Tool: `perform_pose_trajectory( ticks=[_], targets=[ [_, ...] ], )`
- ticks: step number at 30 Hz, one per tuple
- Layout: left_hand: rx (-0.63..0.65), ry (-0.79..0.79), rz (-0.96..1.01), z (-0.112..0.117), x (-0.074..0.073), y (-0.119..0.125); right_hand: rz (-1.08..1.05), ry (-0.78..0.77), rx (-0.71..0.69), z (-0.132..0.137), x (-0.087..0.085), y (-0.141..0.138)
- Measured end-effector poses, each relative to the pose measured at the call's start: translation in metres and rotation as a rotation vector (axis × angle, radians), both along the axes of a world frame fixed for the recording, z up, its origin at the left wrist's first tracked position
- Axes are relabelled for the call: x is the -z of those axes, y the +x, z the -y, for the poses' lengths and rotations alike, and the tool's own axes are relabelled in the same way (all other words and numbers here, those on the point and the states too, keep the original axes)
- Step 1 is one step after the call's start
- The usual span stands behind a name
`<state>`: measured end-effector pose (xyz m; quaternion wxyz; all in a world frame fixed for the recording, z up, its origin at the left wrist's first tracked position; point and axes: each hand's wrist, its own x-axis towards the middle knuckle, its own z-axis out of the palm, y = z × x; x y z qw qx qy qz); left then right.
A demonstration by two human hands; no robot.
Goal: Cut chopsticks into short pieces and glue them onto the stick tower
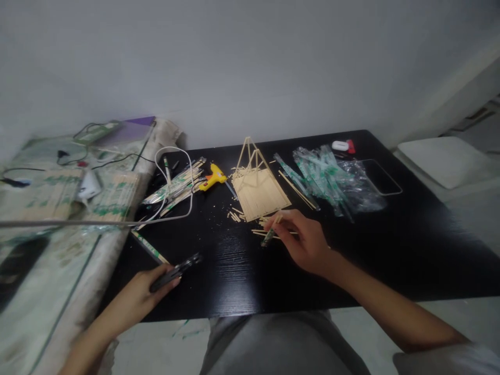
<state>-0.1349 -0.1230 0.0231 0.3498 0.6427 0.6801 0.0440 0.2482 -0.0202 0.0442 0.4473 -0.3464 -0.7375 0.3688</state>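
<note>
My left hand (146,291) is closed around a dark pliers-like tool (176,273) near the front left of the black table. A wrapped pair of chopsticks (150,247) lies just beyond its fingers. My right hand (307,239) pinches a short green-printed chopstick wrapper (269,237), with pale stick ends showing at the fingertips. Behind it stands a model of pale wooden sticks (261,195), a flat base with triangular frames upright at its back. Loose stick pieces (236,214) lie around that base, some partly hidden by my right hand.
A yellow glue gun (213,178) lies left of the model, beside wrapped chopsticks (182,182) and a looped white cable (191,182). Emptied wrappers (320,174), a phone-like frame (380,177) and a white case (340,146) are on the right. Chopstick packs (113,195) cover the left surface.
</note>
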Motion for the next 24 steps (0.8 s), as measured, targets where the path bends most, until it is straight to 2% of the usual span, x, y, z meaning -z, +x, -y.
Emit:
perform_pose_trajectory(
  ticks=[3, 7, 10, 12, 16, 24],
  targets=[
    [0.088, 0.102, 0.041, -0.029, -0.006, 0.041, 0.004, 0.01, 0.016, 0.0, -0.002, -0.002],
    [0.155, 0.22, 0.1, -0.085, -0.005, 0.089, 0.041, 0.042, 0.043, 0.0, -0.004, -0.003],
    [0.11, 0.235, 0.147, -0.124, 0.003, 0.11, 0.084, 0.057, 0.056, -0.001, -0.006, -0.002],
    [0.055, 0.263, 0.131, -0.141, 0.01, 0.117, 0.096, 0.053, 0.06, -0.001, -0.006, -0.001],
    [-0.009, 0.282, 0.208, -0.154, 0.02, 0.122, 0.074, 0.034, 0.026, -0.002, -0.002, -0.001],
    [-0.252, 0.354, 0.503, -0.145, 0.028, 0.121, 0.068, 0.029, 0.029, -0.001, 0.004, -0.001]
  ],
)
